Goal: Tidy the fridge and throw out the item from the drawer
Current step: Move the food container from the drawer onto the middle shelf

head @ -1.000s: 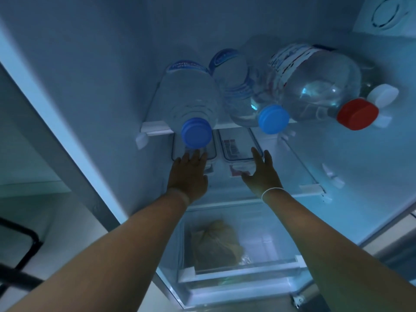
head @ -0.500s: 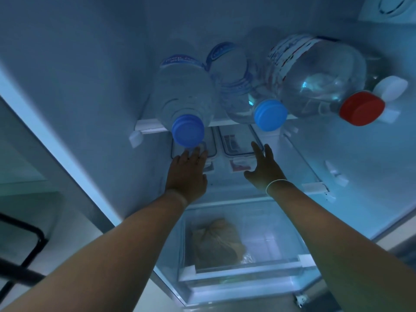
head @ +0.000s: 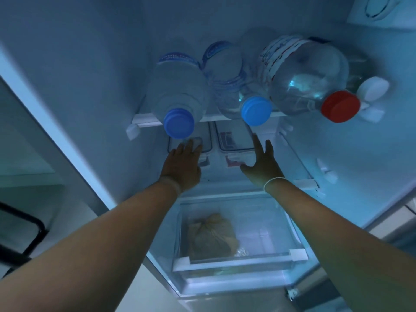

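Observation:
I look into an open fridge. Two clear lidded containers sit side by side on the middle glass shelf: the left container (head: 191,140) and the right container (head: 234,140). My left hand (head: 182,167) lies flat at the front of the left one. My right hand (head: 262,164) is spread open at the right one's front right corner. Neither hand grips anything. Below, the clear drawer (head: 238,262) holds a tied tan bag (head: 212,237).
On the upper shelf lie several water bottles on their sides: two with blue caps (head: 179,123) (head: 256,111), a big one with a red cap (head: 340,106), and a white cap (head: 372,88) behind it. The fridge's left wall edge (head: 51,122) is close.
Both hands have crept a little further in toward the containers, the right hand's fingers spreading wider. The view has tilted slightly.

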Tool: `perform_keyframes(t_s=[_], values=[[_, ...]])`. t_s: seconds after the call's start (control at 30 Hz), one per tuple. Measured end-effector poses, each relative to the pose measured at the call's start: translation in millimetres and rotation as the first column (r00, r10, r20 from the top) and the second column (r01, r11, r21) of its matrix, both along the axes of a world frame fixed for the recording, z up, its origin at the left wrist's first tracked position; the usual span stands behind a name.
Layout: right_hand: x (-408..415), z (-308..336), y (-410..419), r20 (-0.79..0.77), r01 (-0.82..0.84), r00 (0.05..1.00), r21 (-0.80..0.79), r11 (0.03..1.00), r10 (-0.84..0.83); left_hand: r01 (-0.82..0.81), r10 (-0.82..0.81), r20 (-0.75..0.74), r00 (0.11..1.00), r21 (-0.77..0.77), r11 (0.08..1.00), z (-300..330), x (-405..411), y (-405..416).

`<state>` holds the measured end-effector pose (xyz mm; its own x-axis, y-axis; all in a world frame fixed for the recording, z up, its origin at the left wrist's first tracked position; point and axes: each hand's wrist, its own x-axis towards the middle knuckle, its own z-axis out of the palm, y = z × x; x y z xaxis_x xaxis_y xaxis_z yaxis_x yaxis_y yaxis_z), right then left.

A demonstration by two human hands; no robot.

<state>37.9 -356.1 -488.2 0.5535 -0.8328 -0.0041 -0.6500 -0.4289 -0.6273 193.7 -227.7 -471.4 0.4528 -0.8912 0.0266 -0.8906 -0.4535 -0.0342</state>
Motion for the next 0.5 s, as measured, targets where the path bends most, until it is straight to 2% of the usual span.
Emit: perform_keyframes(t_s=[0.1, 0.27, 0.5], values=[[-13.9, 0.2, 11.3, -0.025, -0.033, 0.999, 0.005, 0.999, 0.033, -0.051, 0.048, -0.047, 0.998, -0.053, 0.997, -0.3, -11.7, 10.4], [-41.0, 4.1, 43.2, -0.011, -0.03, 0.999, 0.028, 0.999, 0.03, -0.044, 0.041, -0.11, 0.993, -0.029, 0.999, 3.9, -42.0, 42.9], [-105.5, 41.8, 112.4, 0.014, -0.038, 0.999, -0.044, 0.998, 0.038, -0.025, 0.02, -0.076, 0.997, -0.071, 0.997, 40.5, -109.1, 110.5]])
